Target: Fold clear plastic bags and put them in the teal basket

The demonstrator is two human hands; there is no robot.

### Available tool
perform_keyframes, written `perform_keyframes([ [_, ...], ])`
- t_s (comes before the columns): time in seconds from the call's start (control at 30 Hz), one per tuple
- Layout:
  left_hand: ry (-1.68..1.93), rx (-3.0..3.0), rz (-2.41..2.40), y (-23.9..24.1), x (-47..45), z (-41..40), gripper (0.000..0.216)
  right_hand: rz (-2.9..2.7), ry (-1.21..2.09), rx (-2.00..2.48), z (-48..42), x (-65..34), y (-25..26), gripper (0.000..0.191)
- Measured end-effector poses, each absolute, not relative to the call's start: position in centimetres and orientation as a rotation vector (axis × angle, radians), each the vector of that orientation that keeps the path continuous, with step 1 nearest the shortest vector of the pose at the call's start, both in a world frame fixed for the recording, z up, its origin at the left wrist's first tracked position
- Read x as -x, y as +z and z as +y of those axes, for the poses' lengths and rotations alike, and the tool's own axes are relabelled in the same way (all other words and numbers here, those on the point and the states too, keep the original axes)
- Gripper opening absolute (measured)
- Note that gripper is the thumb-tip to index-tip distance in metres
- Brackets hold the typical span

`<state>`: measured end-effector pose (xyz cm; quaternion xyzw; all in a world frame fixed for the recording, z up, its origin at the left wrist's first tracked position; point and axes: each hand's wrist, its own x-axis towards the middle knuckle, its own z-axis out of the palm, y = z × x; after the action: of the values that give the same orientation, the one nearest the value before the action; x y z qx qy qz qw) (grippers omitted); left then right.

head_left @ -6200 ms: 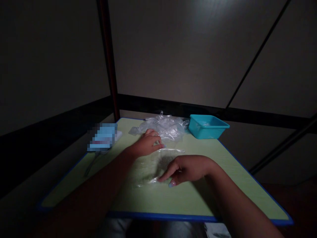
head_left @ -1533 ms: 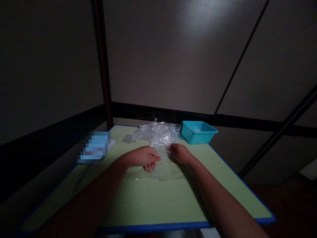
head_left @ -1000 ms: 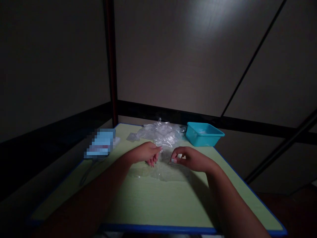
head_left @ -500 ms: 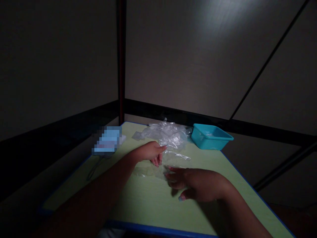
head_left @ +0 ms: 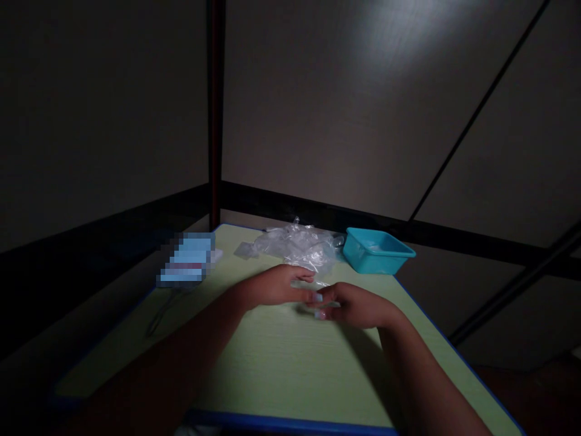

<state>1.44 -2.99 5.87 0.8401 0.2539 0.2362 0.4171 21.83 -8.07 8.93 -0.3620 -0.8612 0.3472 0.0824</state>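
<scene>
My left hand [head_left: 276,286] reaches over the middle of the table, fingers stretched out to the right and thumb apart below them. My right hand [head_left: 361,307] comes from the right, its fingers bent and drawn together at the left thumb. The fingertips of both hands meet or overlap. Whatever lies between them is mostly hidden; a shiny bit of clear plastic [head_left: 322,283] shows just behind. Beyond the hands lies a crumpled heap of clear plastic bags [head_left: 299,243].
A turquoise plastic basin [head_left: 374,259] stands at the table's back right edge. At the left edge lies a pixelated blue object [head_left: 188,259] with a dark strap [head_left: 161,312]. The pale green table [head_left: 281,369] has a blue rim. Walls stand close behind and left.
My right hand has moved up and left to meet my left hand, whose fingers now point right. The clear plastic strip spread in front of my hands no longer shows there. The view has shifted slightly.
</scene>
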Motion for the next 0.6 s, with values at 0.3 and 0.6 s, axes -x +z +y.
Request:
perform_keyframes([
  [0.3, 0.461, -2.300, 0.708, 4.9, -0.5, -1.7, 0.033, -2.269, 1.199, 1.154, -6.2, -23.0, 7.7, 0.042],
  [0.6, 0.480, -2.200, 0.861, 5.0, -0.4, -1.1, 0.024, -1.985, 1.292, 1.153, -5.2, -24.0, 7.1, 0.055],
])
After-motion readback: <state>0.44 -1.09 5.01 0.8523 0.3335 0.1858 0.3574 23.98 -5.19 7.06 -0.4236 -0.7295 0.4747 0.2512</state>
